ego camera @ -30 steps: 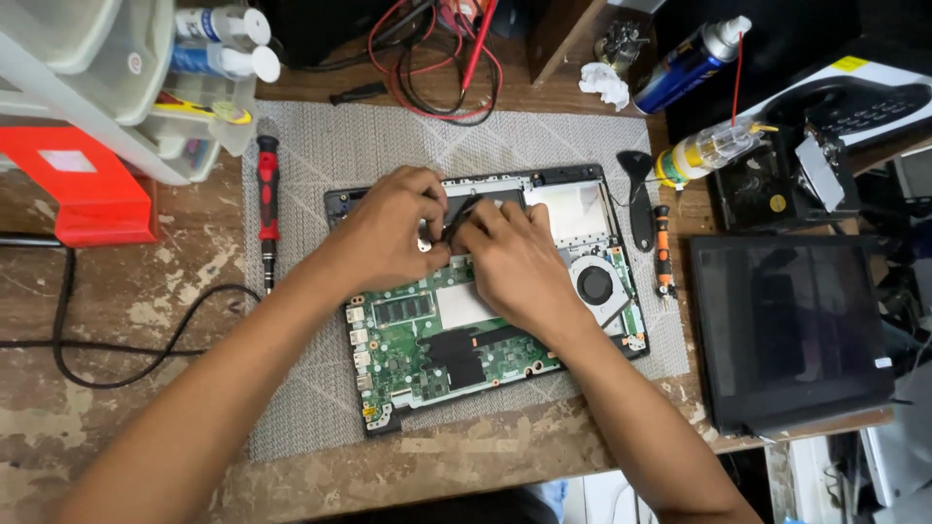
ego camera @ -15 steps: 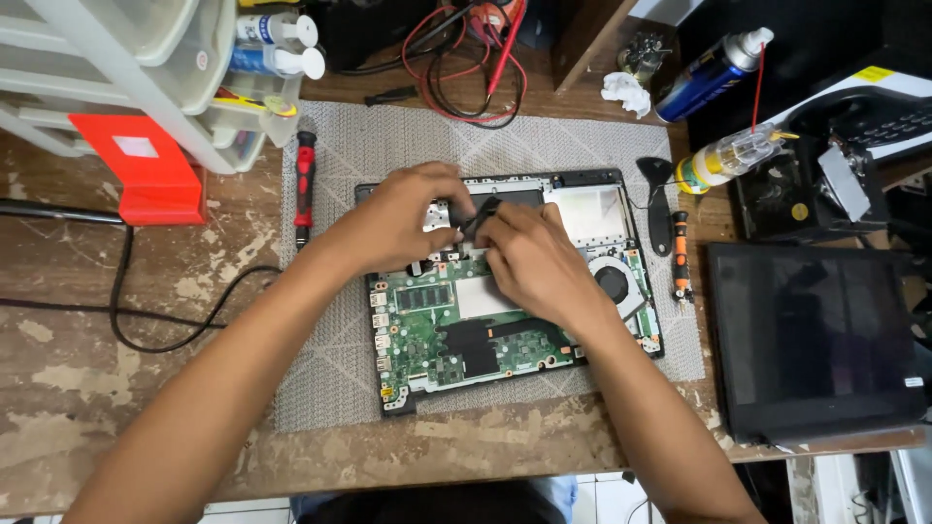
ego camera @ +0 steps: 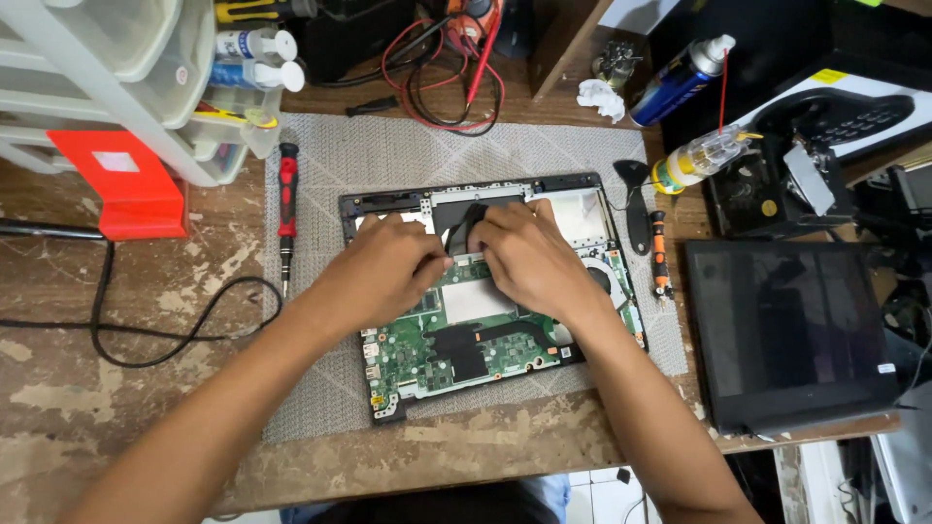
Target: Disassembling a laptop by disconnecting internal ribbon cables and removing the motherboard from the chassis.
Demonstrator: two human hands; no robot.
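Opened laptop base (ego camera: 485, 301) on the grey mat (ego camera: 388, 155), cover already off and green board exposed. Your left hand (ego camera: 383, 267) and right hand (ego camera: 529, 257) both pinch the black ribbon cable (ego camera: 466, 221) near the upper edge; it looks not yet seated.

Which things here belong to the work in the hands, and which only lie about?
In use: opened black laptop base with green circuit board; black flat ribbon cable; left hand; right hand; grey woven mat.

Lying about: red-handled screwdriver; orange-handled screwdriver; blue spray can; red plastic bracket; black laptop screen panel.
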